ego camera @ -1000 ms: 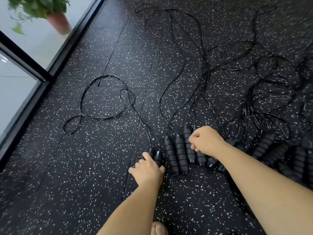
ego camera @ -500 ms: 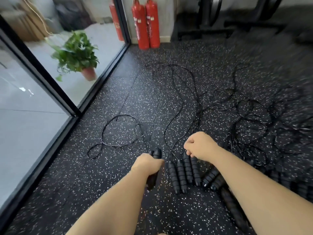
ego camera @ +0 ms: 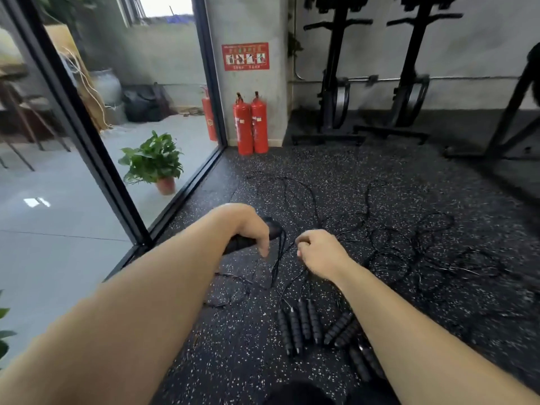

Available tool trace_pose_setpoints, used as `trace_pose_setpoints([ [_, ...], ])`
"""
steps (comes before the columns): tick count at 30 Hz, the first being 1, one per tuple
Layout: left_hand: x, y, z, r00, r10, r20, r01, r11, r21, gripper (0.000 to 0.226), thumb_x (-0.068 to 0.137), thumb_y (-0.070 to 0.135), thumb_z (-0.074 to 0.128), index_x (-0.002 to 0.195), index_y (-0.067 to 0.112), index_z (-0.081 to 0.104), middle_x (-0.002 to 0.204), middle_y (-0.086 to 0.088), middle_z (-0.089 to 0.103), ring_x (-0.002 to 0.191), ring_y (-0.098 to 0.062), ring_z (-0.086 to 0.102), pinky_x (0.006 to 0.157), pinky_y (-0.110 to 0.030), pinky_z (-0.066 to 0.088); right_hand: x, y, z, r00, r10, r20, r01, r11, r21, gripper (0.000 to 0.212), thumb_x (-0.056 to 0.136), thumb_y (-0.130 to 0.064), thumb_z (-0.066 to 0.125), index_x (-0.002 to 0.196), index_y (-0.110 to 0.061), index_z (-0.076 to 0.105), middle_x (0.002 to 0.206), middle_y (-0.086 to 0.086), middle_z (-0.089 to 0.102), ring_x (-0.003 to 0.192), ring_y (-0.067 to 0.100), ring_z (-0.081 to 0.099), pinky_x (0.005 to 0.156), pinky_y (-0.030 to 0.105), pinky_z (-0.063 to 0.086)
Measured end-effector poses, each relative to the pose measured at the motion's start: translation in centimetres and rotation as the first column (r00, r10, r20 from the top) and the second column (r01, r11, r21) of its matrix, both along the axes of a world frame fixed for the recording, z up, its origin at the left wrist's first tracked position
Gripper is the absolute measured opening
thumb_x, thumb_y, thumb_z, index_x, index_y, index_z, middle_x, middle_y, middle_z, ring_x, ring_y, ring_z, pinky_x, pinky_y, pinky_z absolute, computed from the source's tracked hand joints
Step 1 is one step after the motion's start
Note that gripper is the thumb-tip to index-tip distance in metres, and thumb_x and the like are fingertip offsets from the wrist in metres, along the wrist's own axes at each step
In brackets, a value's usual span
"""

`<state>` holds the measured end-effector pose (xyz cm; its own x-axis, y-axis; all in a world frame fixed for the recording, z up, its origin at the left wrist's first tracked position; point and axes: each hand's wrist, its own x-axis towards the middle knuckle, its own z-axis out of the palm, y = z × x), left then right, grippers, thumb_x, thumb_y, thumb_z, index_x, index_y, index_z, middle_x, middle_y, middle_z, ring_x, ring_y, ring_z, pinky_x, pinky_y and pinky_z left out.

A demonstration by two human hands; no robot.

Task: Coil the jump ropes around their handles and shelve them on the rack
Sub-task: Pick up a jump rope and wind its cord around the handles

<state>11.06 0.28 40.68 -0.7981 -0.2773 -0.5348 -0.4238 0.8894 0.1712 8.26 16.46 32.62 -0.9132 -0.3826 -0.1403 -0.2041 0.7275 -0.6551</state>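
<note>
The left hand (ego camera: 251, 229) grips two raised handles (ego camera: 238, 244); the right hand (ego camera: 320, 254), fingers curled, pinches their cord (ego camera: 276, 264). Spare handles (ego camera: 304, 323) lie on the floor (ego camera: 233, 346).

**Free and blocked space about my hands.**
- **Left:** the glass wall's black frame (ego camera: 87, 135) bars any reach.
- **Near left:** the bare speckled floor (ego camera: 228, 346) lies open.
- **Centre:** between my left hand (ego camera: 251, 229) and right hand (ego camera: 318, 252), cords (ego camera: 277, 258) hang from the gripped handles (ego camera: 242, 244) and cross the gap.
- **Near right:** loose handles (ego camera: 301, 325) cover the floor.
- **Right:** tangled ropes (ego camera: 409, 252) spread over the floor.
- **Far:** fire extinguishers (ego camera: 250, 124) and racks (ego camera: 336, 83) stand along the wall.
</note>
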Motion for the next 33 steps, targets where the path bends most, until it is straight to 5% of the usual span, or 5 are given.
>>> trace_pose_setpoints([
  [7, 1.8, 1.7, 5.6, 0.994, 0.108, -0.027, -0.091, 0.927, 0.363, 0.032, 0.065, 0.032, 0.082, 0.067, 0.014, 0.056, 0.067, -0.005, 0.051, 0.053, -0.018, 0.044, 0.057, -0.023, 0.039, 2.3, -1.3, 4.9, 0.99, -0.064, -0.125, 0.04, 0.982, -0.184, 0.039, 0.096, -0.012, 0.045, 0.134, -0.008, 0.04, 0.118, 0.012, 0.058, 0.107, 0.031, 0.056, 0.084, 0.037, 0.046],
  [13, 3.0, 2.7, 8.9, 0.983, 0.181, -0.012, -0.098, 0.586, 0.804, 0.038, 0.053, 0.014, 0.077, 0.088, 0.015, 0.062, 0.071, -0.001, 0.061, 0.057, -0.013, 0.056, 0.07, -0.031, 0.051, 3.1, -1.0, 5.8, 0.976, -0.213, 0.035, 0.206, 0.874, -0.44, 0.021, 0.099, -0.015, 0.041, 0.115, -0.004, 0.046, 0.111, 0.013, 0.059, 0.091, 0.024, 0.052, 0.081, 0.036, 0.04],
  [19, 3.0, 5.2, 12.0, 0.906, 0.401, -0.136, -0.019, 0.359, 0.933, 0.011, 0.084, 0.014, 0.062, 0.074, 0.015, 0.058, 0.066, 0.002, 0.059, 0.057, -0.009, 0.052, 0.076, -0.031, 0.049, 4.3, -0.9, 5.0, 0.978, -0.154, 0.14, 0.198, 0.899, -0.391, 0.017, 0.101, -0.012, 0.032, 0.093, -0.015, 0.047, 0.109, 0.016, 0.065, 0.071, 0.015, 0.05, 0.061, 0.027, 0.038],
  [25, 2.8, 5.5, 14.3, 0.794, 0.558, -0.241, 0.115, 0.252, 0.961, 0.009, 0.084, 0.01, 0.06, 0.075, 0.011, 0.057, 0.068, -0.001, 0.061, 0.053, -0.01, 0.05, 0.064, -0.027, 0.048, 5.8, -0.1, 2.2, 0.979, -0.076, 0.187, 0.114, 0.973, -0.203, 0.022, 0.101, -0.013, 0.028, 0.098, -0.014, 0.05, 0.103, 0.008, 0.061, 0.069, 0.013, 0.045, 0.073, 0.029, 0.038],
  [33, 4.8, 5.2, 8.8, 0.892, 0.26, -0.371, 0.075, 0.724, 0.686, 0.025, 0.072, 0.009, 0.072, 0.093, 0.008, 0.058, 0.073, -0.01, 0.057, 0.057, -0.019, 0.05, 0.058, -0.027, 0.048, 5.3, -0.5, 6.7, 0.994, 0.079, 0.075, -0.06, 0.973, -0.222, 0.027, 0.095, -0.007, 0.035, 0.076, -0.023, 0.046, 0.088, 0.008, 0.07, 0.068, 0.016, 0.052, 0.065, 0.032, 0.041],
])
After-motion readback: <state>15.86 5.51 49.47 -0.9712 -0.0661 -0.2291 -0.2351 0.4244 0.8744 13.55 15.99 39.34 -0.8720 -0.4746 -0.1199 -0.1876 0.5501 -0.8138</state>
